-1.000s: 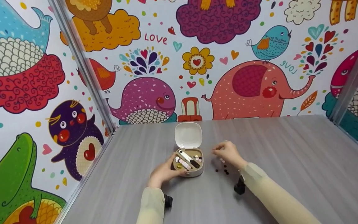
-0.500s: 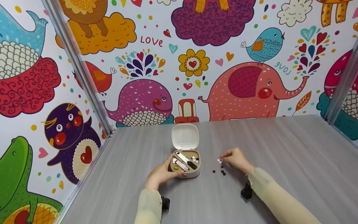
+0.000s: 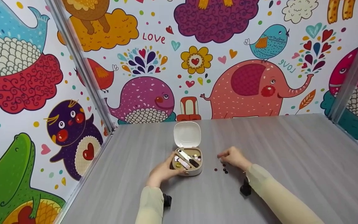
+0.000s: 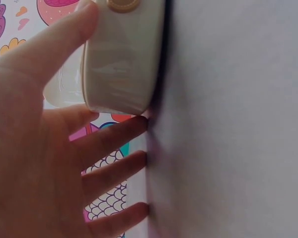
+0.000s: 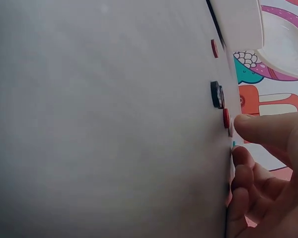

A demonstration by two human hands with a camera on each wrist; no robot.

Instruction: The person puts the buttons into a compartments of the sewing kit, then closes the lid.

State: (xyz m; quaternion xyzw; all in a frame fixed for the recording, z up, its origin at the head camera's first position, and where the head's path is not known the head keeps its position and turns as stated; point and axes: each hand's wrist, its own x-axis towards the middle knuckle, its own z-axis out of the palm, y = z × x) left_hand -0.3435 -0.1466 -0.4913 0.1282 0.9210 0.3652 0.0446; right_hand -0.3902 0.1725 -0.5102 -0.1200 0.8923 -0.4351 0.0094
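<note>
In the head view, my left hand point(image 3: 163, 171) grips a small white lidded box point(image 3: 194, 172) at its front left, thumb at the front. The left wrist view shows the thumb by the box's rim point(image 4: 119, 59) and fingertips at the tabletop. The raised lid point(image 3: 187, 134) leans back. Inside, a white tool with a black end point(image 3: 187, 158) lies diagonally, with small buttons point(image 3: 197, 157) to its right. My right hand point(image 3: 234, 158) is low over the table, thumb right at a white button point(image 5: 231, 128); cannot tell whether it pinches one. Its index fingertip is hidden.
Several dark buttons point(image 3: 225, 170) lie on the grey table point(image 3: 275, 149) below the right hand, with a red button point(image 5: 214, 48) nearer the box. A printed cartoon wall point(image 3: 244, 90) closes off the back, and another panel point(image 3: 82, 155) stands at the left.
The right hand has moved a little right and down from above the table to the buttons, its fingers covering the pale ones. The left hand keeps its grip on the box.
</note>
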